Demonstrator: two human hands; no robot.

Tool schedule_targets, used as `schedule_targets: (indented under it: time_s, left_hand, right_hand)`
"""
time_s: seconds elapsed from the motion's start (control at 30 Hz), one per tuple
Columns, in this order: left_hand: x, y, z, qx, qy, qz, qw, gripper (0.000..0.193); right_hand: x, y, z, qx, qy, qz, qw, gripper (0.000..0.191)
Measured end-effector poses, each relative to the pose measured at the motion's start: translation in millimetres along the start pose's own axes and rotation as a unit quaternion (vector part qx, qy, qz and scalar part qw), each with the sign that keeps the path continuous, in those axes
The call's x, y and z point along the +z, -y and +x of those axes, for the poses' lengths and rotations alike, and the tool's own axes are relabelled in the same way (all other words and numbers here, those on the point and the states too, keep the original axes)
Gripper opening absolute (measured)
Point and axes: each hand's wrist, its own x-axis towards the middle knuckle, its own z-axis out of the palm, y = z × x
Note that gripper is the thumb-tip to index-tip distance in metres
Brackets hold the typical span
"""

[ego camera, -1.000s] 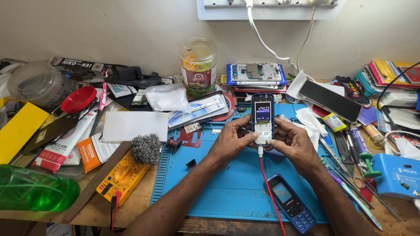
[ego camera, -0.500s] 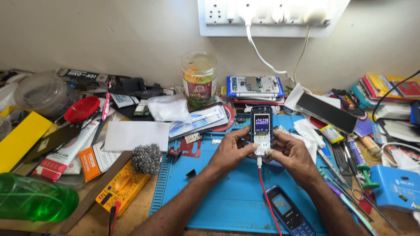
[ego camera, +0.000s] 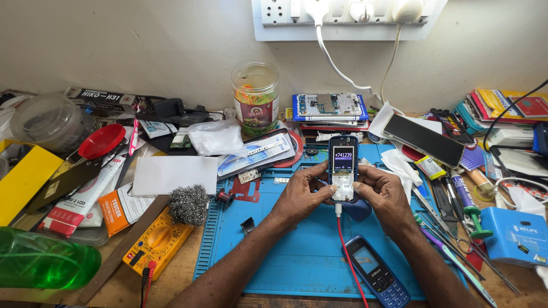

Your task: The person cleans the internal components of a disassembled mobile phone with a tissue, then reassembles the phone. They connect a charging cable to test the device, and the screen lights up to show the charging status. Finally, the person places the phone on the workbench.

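Observation:
A small keypad phone [ego camera: 343, 167] with a lit screen is held upright over the blue work mat [ego camera: 285, 251]. My left hand [ego camera: 299, 194] grips its left side, thumb on the keypad. My right hand [ego camera: 383, 191] grips its right side, thumb also on the keys. A red and white cable [ego camera: 348, 251] runs from the phone's bottom toward me. A second blue keypad phone [ego camera: 377, 272] lies flat on the mat near my right forearm.
A yellow multimeter [ego camera: 158, 242] and a steel wool ball [ego camera: 188, 204] lie left of the mat. A green bottle [ego camera: 45, 263] is at near left. A clear jar [ego camera: 255, 97], stacked phone boards [ego camera: 330, 106], a black smartphone [ego camera: 423, 140] and a wall socket strip [ego camera: 348, 14] sit behind. Tools clutter the right.
The view has shifted so the phone and hands sit slightly lower in frame. The phone's screen now shows a different display. Both hands keep their grip.

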Motion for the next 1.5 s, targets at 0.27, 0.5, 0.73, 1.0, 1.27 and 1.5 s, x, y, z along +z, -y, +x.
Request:
schedule_targets:
  time_s: [0.27,0.5,0.73,1.0,1.27,1.5]
  left_hand:
    - [0.4,-0.4,-0.3,-0.002,-0.003,0.009,1.0,0.055]
    - [-0.4,0.8,-0.8,-0.001,0.002,-0.006,1.0,0.058]
    - [-0.2,-2.4,0.9,-0.003,-0.002,-0.009,1.0,0.052]
    - [1.4,15.1,2.7,-0.008,-0.027,-0.146,0.989,0.043]
    - [1.7,20.3,9.7,0.052,-0.145,-0.261,0.953,0.038]
    - [9.7,33.1,10.2,0.034,-0.148,-0.282,0.947,0.039]
  right_hand:
    - [-0.7,-1.1,-0.4,0.009,-0.006,-0.032,0.999,0.042]
    - [-1.2,-4.0,0.9,0.01,0.005,-0.006,1.0,0.041]
    - [-2.1,-7.1,3.4,0.014,-0.003,-0.006,1.0,0.044]
    - [-3.6,-9.0,2.0,0.004,-0.001,-0.038,0.999,0.04]
    - [11.4,-3.6,1.4,0.037,0.12,-0.153,0.98,0.039]
    - [34.7,12.5,-7.1,0.055,0.113,-0.176,0.976,0.039]
